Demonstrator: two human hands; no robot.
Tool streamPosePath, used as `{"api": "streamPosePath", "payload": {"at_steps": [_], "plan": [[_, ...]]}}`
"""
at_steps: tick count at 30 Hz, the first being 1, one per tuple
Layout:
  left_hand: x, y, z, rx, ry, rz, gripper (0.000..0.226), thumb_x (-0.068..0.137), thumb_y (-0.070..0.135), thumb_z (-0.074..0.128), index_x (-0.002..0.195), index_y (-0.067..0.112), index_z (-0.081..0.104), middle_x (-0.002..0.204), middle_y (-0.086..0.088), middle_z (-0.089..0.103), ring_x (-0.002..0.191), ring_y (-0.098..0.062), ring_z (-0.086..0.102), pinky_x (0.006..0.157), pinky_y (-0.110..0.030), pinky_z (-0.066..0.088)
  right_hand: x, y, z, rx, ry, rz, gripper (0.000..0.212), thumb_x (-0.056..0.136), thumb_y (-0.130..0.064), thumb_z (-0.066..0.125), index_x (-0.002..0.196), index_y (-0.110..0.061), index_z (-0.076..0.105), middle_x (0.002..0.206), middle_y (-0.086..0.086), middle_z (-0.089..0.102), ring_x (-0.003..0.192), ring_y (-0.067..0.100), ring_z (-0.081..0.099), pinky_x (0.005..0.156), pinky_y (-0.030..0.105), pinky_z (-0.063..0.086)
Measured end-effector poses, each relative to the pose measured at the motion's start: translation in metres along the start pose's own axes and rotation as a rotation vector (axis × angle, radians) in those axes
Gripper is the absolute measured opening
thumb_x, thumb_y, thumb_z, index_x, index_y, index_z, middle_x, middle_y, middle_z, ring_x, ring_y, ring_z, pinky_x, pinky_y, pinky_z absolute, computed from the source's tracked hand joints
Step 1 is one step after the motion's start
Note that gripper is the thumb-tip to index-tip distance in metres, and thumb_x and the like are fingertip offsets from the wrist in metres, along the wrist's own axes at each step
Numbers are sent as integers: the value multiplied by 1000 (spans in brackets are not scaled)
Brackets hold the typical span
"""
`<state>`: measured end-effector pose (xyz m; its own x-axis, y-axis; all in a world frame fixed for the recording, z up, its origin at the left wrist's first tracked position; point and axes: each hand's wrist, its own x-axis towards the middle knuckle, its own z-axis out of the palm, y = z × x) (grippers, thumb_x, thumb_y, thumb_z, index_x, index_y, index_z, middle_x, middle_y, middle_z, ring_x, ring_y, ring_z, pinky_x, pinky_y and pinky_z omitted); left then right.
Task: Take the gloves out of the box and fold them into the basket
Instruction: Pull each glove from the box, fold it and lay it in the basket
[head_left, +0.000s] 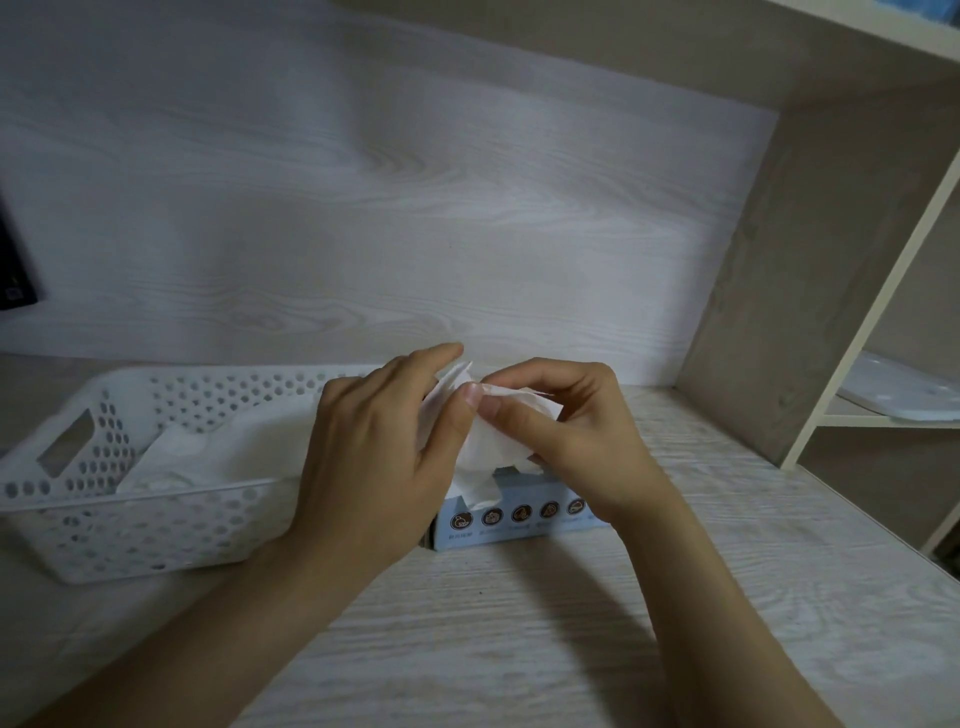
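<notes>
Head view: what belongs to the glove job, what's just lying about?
Job: thin white glove, pinched by left hand and right hand; pale blue cardboard box; white perforated plastic basket holding folded white gloves.
Idle: white tray on side shelf; dark object at left edge.

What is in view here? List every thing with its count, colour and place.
basket: one, white, perforated, on the desk at left
folded gloves: white, count unclear, inside the basket
box: one, light blue with round brown icons, on the desk right of the basket
held glove: one, white, above the box, lower end at its opening
desk: one, pale wood grain, foreground
shelf frame: one, cream, right
flat object: one, white, on the right shelf
dark object: one, black, left edge, unidentifiable
left hand: one, pinches the held glove
right hand: one, pinches the held glove
</notes>
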<state>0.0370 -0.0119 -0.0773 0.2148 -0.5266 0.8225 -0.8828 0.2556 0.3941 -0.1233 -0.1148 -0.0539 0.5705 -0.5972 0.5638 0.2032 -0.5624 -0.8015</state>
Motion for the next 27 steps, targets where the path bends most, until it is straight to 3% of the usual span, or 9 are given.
{"api": "streamPosePath", "payload": {"at_steps": [3, 7, 9, 11, 14, 17, 21, 24, 27], "plan": [[1, -1, -2, -3, 27, 21, 22, 105, 36, 53, 110, 23, 70, 95, 14, 69, 82, -10, 64, 83, -40, 48, 1, 3, 1, -38, 28, -43, 5, 93, -1, 77, 97, 0, 80, 94, 11, 81, 92, 29, 76, 76, 41, 62], [2, 0, -3, -40, 83, -14, 13, 108, 27, 53, 108, 20, 64, 97, 11, 66, 83, -8, 62, 75, -31, 51, 2, 14, 4, -165, 67, -58, 2, 90, -10, 84, 89, -9, 82, 89, 1, 79, 89, 23, 74, 71, 35, 58], [3, 1, -5, -83, 132, -56, 9, 108, 25, 54, 109, 19, 60, 96, 10, 67, 83, -6, 62, 70, -22, 49, 3, 18, 7, -360, 125, -121, 12, 84, -24, 88, 79, -18, 80, 86, -6, 75, 98, 19, 67, 80, 34, 54], [5, 3, -8, -132, 171, -94, 7, 108, 24, 53, 108, 18, 58, 92, 9, 67, 82, -6, 64, 66, -21, 49, 3, 18, 9, -433, 159, -166, 13, 82, -29, 86, 76, -21, 79, 88, -9, 73, 108, 18, 62, 88, 33, 50], [9, 1, -13, -215, 195, -155, 9, 110, 25, 51, 108, 18, 57, 85, 10, 66, 76, -9, 64, 59, -19, 45, 2, 15, 8, -251, 138, -104, 11, 86, -24, 83, 87, -13, 81, 98, -2, 76, 107, 20, 68, 86, 37, 55], [13, -7, -16, -334, 153, -243, 13, 110, 30, 50, 109, 22, 60, 86, 8, 68, 75, -10, 63, 63, -23, 46, 5, 8, 8, 9, 126, 4, 27, 86, -23, 78, 88, 2, 68, 85, 17, 68, 79, 30, 66, 68, 44, 50], [22, -17, -22, -432, 173, -375, 20, 111, 25, 47, 101, 21, 65, 81, 4, 68, 66, -6, 59, 61, -29, 47, 14, -7, 14, 251, 40, 214, 17, 90, -8, 77, 93, -13, 60, 89, 14, 68, 81, 33, 65, 71, 46, 52], [31, -24, -33, -396, 231, -454, 26, 109, 22, 44, 93, 20, 64, 78, 9, 64, 68, -1, 57, 61, -22, 44, 22, -8, 25, 100, 65, 310, 19, 93, -11, 78, 104, -17, 65, 98, 12, 78, 87, 38, 74, 81, 55, 61], [40, -33, -47, -238, 260, -477, 22, 109, 20, 44, 99, 17, 64, 90, 11, 65, 85, -13, 60, 66, -19, 41, 33, -5, 38, -171, 154, 288, 9, 88, -20, 82, 96, -22, 76, 92, 2, 80, 89, 26, 77, 82, 46, 63]]}}
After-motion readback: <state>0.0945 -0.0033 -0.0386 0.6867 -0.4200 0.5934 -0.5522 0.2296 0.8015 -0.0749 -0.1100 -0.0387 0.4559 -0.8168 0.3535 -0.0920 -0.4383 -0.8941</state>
